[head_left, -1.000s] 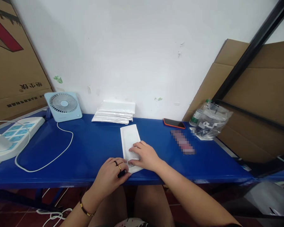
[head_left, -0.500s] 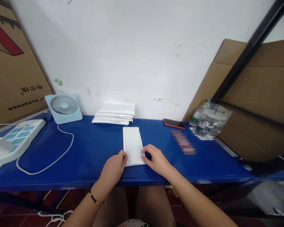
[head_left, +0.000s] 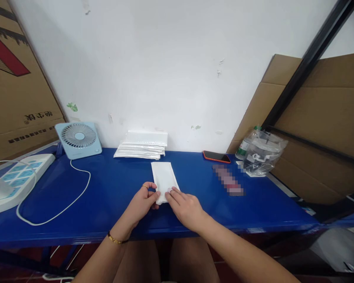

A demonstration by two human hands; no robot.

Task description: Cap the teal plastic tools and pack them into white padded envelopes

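A slim white packet point(head_left: 163, 175) with a glossy, paper-like surface lies lengthwise on the blue table in front of me. My left hand point(head_left: 144, 200) pinches its near left edge between thumb and fingers; a ring and a bracelet show on this side. On the packet's near right part rests my right hand point(head_left: 185, 206), its fingers stretched out and lying flat across the top. The near right corner is hidden under this hand. Farther back, against the wall, sits a stack of several similar white packets point(head_left: 141, 143).
A light blue fan point(head_left: 79, 139) and a white power strip point(head_left: 26, 173) with a cable stand at left. A phone point(head_left: 216, 157) lies back right, with a blurred pinkish object point(head_left: 228, 181) before it. Beyond are a bottle point(head_left: 245, 145), a clear plastic bag point(head_left: 264, 155) and cardboard point(head_left: 336, 118).
My right hand has shifted left from the packet's right edge onto its top, and its fingers have flattened. The packet's near end now shows narrower. The view has tilted slightly.
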